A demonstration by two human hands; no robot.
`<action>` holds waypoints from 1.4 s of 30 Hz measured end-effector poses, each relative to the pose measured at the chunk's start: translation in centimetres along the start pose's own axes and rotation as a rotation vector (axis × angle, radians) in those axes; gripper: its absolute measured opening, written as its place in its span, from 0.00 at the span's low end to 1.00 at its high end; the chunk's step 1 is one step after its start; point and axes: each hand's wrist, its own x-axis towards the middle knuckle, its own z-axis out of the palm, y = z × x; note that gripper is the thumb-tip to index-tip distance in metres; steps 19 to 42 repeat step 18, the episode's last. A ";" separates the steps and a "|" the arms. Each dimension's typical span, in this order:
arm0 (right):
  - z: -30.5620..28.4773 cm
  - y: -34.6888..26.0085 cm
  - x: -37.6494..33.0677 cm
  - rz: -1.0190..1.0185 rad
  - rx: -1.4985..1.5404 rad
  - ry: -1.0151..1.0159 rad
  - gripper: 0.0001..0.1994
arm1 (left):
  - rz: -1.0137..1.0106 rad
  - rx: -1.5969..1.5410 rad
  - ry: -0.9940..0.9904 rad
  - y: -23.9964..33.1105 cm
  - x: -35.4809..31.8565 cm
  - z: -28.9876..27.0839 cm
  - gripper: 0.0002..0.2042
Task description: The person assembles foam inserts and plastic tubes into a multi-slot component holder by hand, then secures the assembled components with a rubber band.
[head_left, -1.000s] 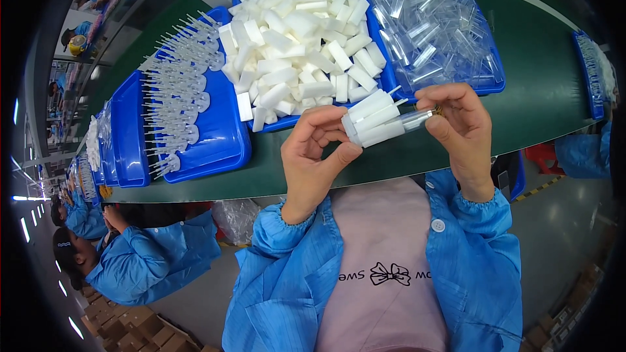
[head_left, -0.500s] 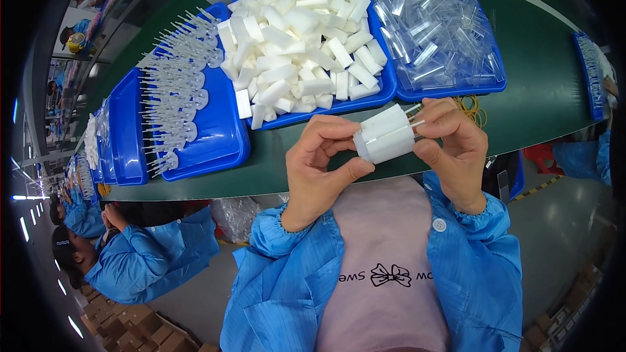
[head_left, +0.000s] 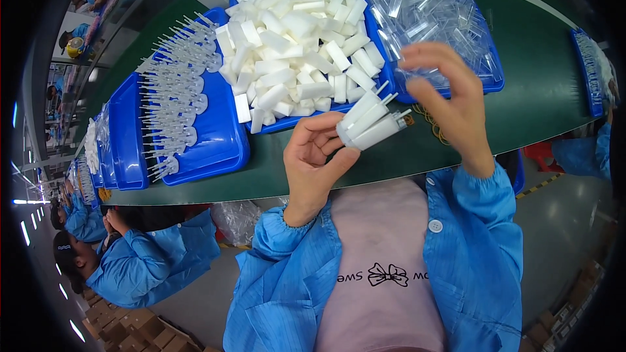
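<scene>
My left hand (head_left: 312, 166) pinches the round end of a small assembly (head_left: 366, 124) of white foam blocks standing around thin pale rods. The rods' tips stick out at its far right end, and the blocks fan slightly apart. Slightly blurred, my right hand (head_left: 460, 107) is raised apart from it, thumb and fingers spread, with nothing seen between them. Behind its fingertips are clear plastic pieces (head_left: 427, 10) heaped in a blue tray (head_left: 497, 85). White foam blocks (head_left: 293, 39) fill another blue tray (head_left: 385, 94) in front of me.
To the left, a blue tray (head_left: 222, 137) holds rows of white rodded parts (head_left: 173, 91). Yellow rubber bands (head_left: 432, 120) lie on the green table (head_left: 535, 101) below my right hand. Co-workers in blue sit at the left, one person (head_left: 137, 257) nearby. Cardboard boxes (head_left: 130, 332) stand below.
My right hand has let go of the assembly's rod end and moved up toward the clear pieces. The assembly has shifted slightly left, and its foam blocks have spread apart.
</scene>
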 end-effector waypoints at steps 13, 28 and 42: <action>1.0 4.7 4.0 -0.191 -1.023 -0.011 0.13 | 0.113 0.186 0.065 -0.3 -0.2 -0.4 0.25; 0.1 2.6 2.2 0.153 0.151 0.120 0.18 | 0.235 0.300 0.048 -0.2 0.0 -0.4 0.24; 0.1 2.6 2.2 0.153 0.151 0.120 0.18 | 0.235 0.300 0.048 -0.2 0.0 -0.4 0.24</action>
